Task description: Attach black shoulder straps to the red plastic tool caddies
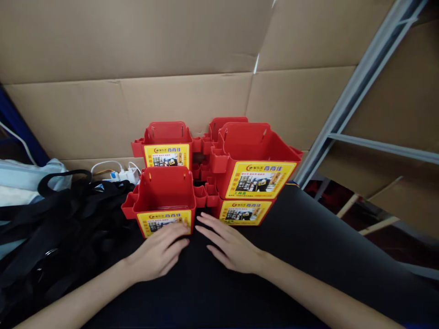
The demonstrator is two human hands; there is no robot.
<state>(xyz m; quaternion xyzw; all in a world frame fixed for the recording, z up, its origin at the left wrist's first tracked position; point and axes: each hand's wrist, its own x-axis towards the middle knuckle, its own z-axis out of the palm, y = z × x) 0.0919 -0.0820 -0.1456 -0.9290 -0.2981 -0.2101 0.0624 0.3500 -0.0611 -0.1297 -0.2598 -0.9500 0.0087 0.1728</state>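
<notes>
Several red plastic tool boxes with yellow labels stand grouped on a black table. My left hand [161, 251] is at the label of the front left tool box [164, 187], fingers stretched over its lower right part. My right hand [231, 249] is spread just above the table, in front of the right stack, with nothing in it. That stack has a larger-looking upper tool box [254, 146] on a lower tool box [247, 212]. Behind the front left one is another tool box [168, 137]. A further red tool box [226, 122] shows partly behind the stack.
Black straps and fabric [68, 242] lie heaped at the left. White plugs with cables [128, 175] sit behind them. Cardboard sheets [185, 96] line the back. A grey metal frame [343, 109] rises at the right, beyond the edge of the black table [295, 256].
</notes>
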